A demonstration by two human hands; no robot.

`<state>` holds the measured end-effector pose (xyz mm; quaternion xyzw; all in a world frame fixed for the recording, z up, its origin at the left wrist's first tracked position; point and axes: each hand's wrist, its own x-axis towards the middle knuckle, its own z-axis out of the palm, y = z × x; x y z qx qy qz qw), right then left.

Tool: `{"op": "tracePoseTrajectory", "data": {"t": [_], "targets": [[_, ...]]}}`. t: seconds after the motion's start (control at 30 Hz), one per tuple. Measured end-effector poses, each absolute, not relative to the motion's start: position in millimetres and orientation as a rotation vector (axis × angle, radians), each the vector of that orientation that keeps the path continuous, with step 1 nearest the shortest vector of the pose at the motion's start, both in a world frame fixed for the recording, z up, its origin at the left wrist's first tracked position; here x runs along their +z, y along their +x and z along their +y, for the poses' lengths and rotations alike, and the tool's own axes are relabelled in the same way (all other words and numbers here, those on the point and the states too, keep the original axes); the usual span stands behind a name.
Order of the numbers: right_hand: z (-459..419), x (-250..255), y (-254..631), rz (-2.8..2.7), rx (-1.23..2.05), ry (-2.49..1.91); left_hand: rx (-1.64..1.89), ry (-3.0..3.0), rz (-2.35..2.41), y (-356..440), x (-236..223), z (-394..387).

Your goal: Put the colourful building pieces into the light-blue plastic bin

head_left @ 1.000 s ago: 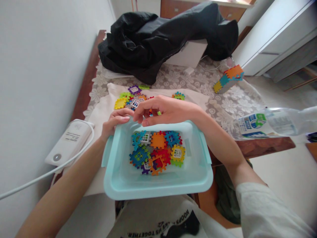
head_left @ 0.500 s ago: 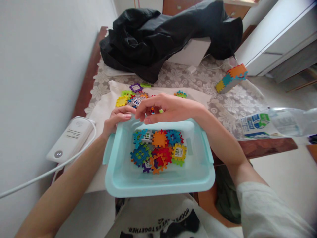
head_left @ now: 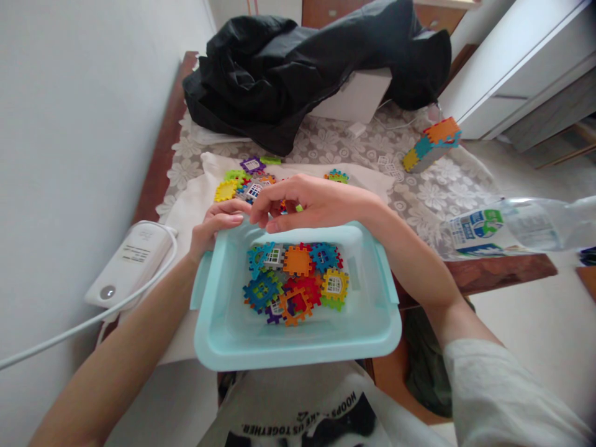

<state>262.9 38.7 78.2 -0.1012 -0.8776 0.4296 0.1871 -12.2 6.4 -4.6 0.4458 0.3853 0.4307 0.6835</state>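
Note:
A light-blue plastic tub (head_left: 298, 357) is in front of me, with several notched plastic building pieces inside, among them an orange square piece (head_left: 298, 261) and a yellow window piece (head_left: 334, 284). My left hand (head_left: 218, 225) rests by the tub's far left corner, its fingers stretched out to the right and nothing visible in them. Over the far rim, my right hand (head_left: 300, 202) hangs with loosely bent fingers and a gap between thumb and forefinger; I see nothing held. The fingertips of both hands nearly meet; whether they touch I cannot tell.
Beyond my hands, more building pieces (head_left: 226, 190) lie on a white cloth (head_left: 186, 198). A joined block build (head_left: 431, 146) and a plastic bottle (head_left: 507, 226) are at the right. At left sits a white power bank (head_left: 128, 264) with a cable. Black fabric (head_left: 261, 68) covers the back.
The whole view has shifted slightly. Both hands keep the same pose over the tub's far rim, and the pieces stay where they were.

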Motion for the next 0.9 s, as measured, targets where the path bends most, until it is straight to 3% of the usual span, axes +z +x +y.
{"op": "tracePoseTrajectory", "data": {"t": [0.9], "targets": [[38.5,78.0,263.3,-2.507,1.178,-0.290,0.992,1.031,0.867,-9.8,-4.5,8.8]]}}
